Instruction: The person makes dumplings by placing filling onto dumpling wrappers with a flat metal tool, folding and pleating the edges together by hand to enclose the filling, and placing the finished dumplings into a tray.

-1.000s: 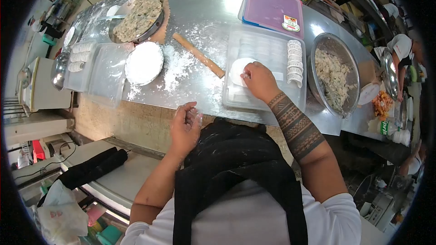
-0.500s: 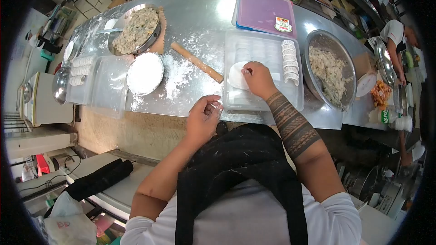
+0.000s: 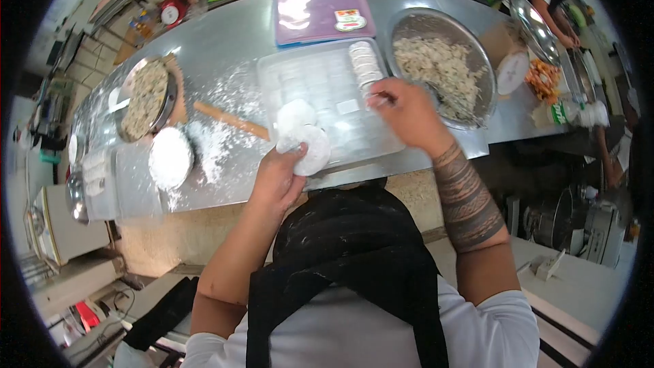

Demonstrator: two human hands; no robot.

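Round wrapper (image 3: 316, 151), flat face upward

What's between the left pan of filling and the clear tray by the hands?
In the head view: a wooden rolling pin, scattered white flour and some brown cardboard.

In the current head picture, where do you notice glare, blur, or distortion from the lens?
Head view: strong glare on the purple lid; head view: the right hand looks slightly blurred, and the lid's label is too soft to read; head view: the wide lens curves the steel table and leaves dark corners.
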